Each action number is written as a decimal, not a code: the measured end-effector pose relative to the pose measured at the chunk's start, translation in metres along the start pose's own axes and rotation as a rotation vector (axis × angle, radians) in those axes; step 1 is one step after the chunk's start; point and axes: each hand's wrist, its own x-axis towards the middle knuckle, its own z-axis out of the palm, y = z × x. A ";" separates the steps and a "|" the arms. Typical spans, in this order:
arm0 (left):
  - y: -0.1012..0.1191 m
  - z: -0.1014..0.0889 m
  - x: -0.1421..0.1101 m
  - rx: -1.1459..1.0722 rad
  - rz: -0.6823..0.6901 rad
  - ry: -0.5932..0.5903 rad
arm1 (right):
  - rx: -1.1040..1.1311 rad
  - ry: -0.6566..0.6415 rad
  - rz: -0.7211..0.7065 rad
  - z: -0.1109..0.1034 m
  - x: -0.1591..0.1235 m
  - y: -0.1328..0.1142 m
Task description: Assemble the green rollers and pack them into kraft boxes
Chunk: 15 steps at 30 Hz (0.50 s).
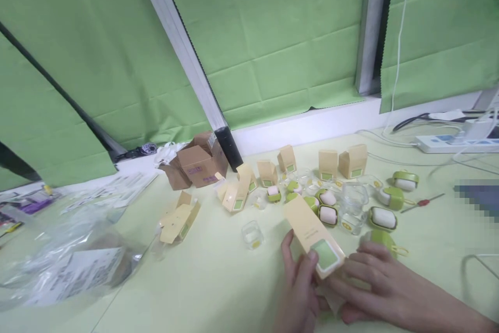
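Wrapped snugly, thumb across the front and fingers behind, the left hand [298, 283] clasps a cream carton [312, 229], tilted over the table [202, 281]! At its lower end the right hand [378, 281] curls in close; what those fingers pinch, if anything, I can't tell. Just beyond sit green-cased rollers [383, 217] among clear plastic covers [354, 195]. Behind them, smaller-looking cartons [328, 164] stand upright, and off to the left, a brown cardboard box [198, 167]!

The held box [310, 224] looks like smooth, faintly glossy paperboard, while the small clear case [252, 234] looks like shiny plastic. The green curtain [273, 26] seems creased matt cloth; the brown carton [196, 162], matt cardboard.
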 end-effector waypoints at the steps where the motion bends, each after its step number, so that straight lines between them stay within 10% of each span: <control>1: -0.002 -0.001 -0.001 0.002 -0.014 0.016 | 0.038 0.006 0.035 0.002 -0.003 0.001; 8: -0.026 0.002 -0.001 -0.082 -0.019 0.101 | 0.002 0.347 0.196 0.025 -0.021 0.003; 15: -0.034 0.003 0.001 -0.215 0.080 0.126 | -0.005 0.354 0.181 0.027 -0.017 0.001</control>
